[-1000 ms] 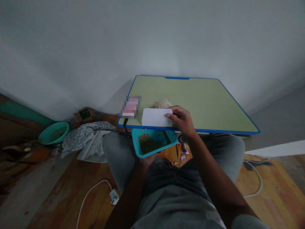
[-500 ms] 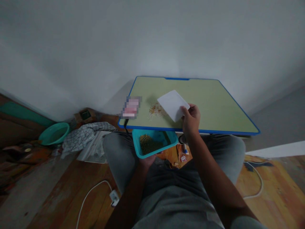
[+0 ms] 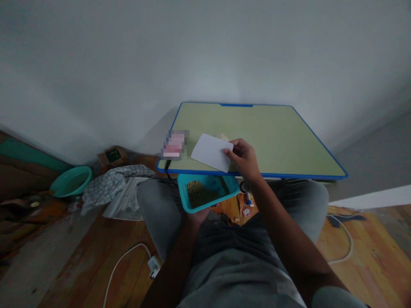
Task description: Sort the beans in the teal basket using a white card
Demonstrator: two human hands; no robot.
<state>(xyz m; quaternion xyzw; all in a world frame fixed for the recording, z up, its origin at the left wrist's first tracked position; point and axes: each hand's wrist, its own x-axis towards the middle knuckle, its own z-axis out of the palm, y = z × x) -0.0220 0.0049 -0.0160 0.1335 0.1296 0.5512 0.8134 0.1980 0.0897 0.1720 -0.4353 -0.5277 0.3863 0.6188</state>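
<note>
1. Card [image 3: 211,152], white and blank, seen from the head view: the right hand [image 3: 245,160] pinches it by its right edge, fingers closed on it, thumb below. It hangs low over the near left part of the bench [image 3: 276,137], tilted down to the right, with its lower corner close to the blue front edge.
2. Half a second ago the card was higher and further right, and a scatter of grains lay open to its left. Now it has swung back left and covers nearly all of them; only a pale bit of the grains [image 3: 222,137] shows above its top edge.
3. The left hand [image 3: 196,215] has not moved. It grips the near edge of a teal tray [image 3: 231,187] from below and holds it just under the bench's front edge, over the lap. A heap of beans [image 3: 199,193] lies in the tray's left half.
4. A blurred pink thing [image 3: 174,145] sits on the bench's left corner, just beside the card.
5. On the wooden floor to the left are a teal basin [image 3: 71,181], a checked cloth [image 3: 111,185] and a small box [image 3: 112,155] by the wall. A white cable [image 3: 120,260] runs to a plug [image 3: 154,265] near the left knee.
6. The right forearm crosses the lap and hides part of the floor under the bench.
</note>
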